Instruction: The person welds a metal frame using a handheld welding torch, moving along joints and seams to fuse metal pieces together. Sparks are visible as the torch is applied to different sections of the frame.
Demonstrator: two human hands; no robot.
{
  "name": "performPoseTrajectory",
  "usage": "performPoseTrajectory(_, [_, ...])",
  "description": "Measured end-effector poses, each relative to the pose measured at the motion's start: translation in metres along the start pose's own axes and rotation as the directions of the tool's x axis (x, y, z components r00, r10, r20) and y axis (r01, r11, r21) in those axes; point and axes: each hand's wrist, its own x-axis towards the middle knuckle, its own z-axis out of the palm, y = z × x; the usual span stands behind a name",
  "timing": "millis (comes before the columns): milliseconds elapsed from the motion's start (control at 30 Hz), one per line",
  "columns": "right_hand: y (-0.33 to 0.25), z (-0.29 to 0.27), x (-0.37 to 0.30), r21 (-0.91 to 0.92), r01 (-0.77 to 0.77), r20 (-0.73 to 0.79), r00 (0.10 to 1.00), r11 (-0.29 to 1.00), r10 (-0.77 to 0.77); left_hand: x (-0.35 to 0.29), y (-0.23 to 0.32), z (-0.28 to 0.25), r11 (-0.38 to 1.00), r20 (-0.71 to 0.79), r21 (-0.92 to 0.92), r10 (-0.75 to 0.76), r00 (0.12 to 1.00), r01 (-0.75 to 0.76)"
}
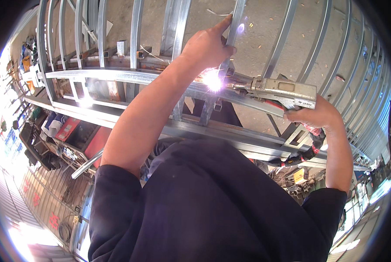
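Note:
My right hand [320,114] is closed around the handle of a grey metal welding gun [287,89]. The gun's nozzle points left, and a bright white-violet arc with sparks [214,81] burns at its tip, over the joint between an upright bar and the long rail. The glare hides the joint itself. My left hand [210,46] grips that upright, a silvery square metal tube [236,22], just above the arc. Its index finger lies stretched along the tube and the thumb is against it lower down. A long metal rail [130,75] runs crosswise beneath my left forearm.
Several parallel metal bars [285,35] stand off the frame on both sides. A black and red cable [306,153] hangs from the gun and curves left below the frame. A red box [71,131] sits at the left, near a loose metal tube [87,164]. Concrete floor shows beyond.

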Motion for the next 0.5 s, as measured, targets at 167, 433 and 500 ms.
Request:
performPoseTrajectory(167, [0.0048,-0.0040,0.0043,0.031,-0.011,0.052,0.999,0.999,0.009,0.0013,-0.0013,0.0024,0.999,-0.027,0.034,0.021,0.999,-0.020])
performPoseTrajectory(433, [0.0097,-0.0050,0.0057,0.045,0.054,0.044,0.998,0.998,-0.055,0.0009,0.0009,0.0023,0.998,-0.028,0.061,0.000,1.000,0.002])
performPoseTrajectory(500, [0.0110,-0.0059,0.0057,0.032,0.056,0.050,0.997,0.998,-0.058,0.0012,0.0000,0.0029,0.997,-0.033,0.078,0.005,0.999,-0.002])
